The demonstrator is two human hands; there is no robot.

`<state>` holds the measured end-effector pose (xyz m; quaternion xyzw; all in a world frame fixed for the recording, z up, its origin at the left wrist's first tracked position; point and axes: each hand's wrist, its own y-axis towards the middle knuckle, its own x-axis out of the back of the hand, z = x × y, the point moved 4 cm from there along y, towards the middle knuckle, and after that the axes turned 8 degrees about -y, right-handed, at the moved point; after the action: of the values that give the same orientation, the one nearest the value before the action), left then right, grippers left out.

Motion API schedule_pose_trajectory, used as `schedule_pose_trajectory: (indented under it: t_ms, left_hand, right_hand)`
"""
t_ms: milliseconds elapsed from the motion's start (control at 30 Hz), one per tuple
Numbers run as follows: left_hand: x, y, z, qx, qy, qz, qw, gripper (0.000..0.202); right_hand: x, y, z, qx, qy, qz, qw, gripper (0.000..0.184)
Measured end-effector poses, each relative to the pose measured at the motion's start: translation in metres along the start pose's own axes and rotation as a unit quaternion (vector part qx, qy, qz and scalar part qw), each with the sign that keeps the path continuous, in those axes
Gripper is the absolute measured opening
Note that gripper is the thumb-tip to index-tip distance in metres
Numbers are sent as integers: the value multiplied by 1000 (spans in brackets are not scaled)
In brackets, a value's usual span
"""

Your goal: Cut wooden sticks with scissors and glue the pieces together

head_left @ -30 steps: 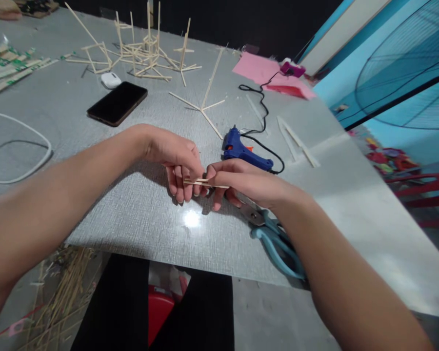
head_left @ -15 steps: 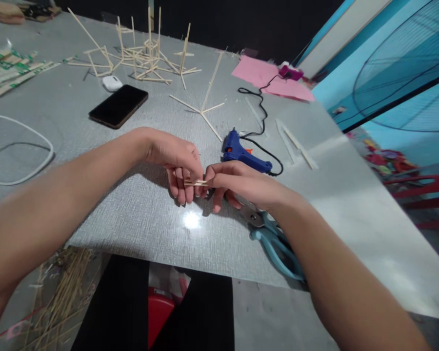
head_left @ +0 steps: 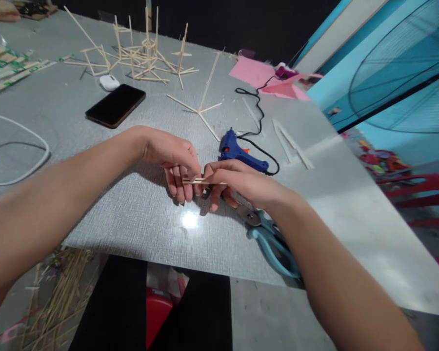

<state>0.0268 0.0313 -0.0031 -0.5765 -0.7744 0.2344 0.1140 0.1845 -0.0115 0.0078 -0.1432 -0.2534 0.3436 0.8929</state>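
Observation:
Both hands meet over the middle of the grey table (head_left: pixel 139 214). My left hand (head_left: pixel 173 161) pinches one end of a thin pale wooden stick (head_left: pixel 199 181) with its fingers curled down. My right hand (head_left: pixel 241 183) pinches the other end of the same stick, fingers closed around it. The stick lies level between the two hands, just above the table top. A blue glue gun (head_left: pixel 241 151) with a black cord lies right behind my right hand. Light blue scissors (head_left: pixel 272 239) rest under my right wrist.
A black phone (head_left: pixel 116 105) and a small white case (head_left: pixel 109 82) lie at the back left. Glued stick frames (head_left: pixel 142 48) stand beyond them, one more (head_left: pixel 201 105) nearer. Pink paper (head_left: pixel 256 73) sits back right, a white cable (head_left: pixel 18 151) left, loose sticks (head_left: pixel 58 292) under the table edge.
Both hands keep pinching the stick in almost the same place. The view has shifted slightly; the pink paper's edge at the back right now looks lifted.

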Motion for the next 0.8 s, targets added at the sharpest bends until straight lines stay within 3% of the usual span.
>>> schedule_pose_trajectory:
  t_ms: [400, 800]
  left_hand:
    - [1, -1, 2, -37, -8, 28, 999, 31]
    - [3, 0, 4, -47, -17, 41, 998, 28]
  right_hand:
    - [4, 2, -4, 32, 11, 49, 998, 25]
    - [3, 1, -3, 34, 9, 45, 998, 26]
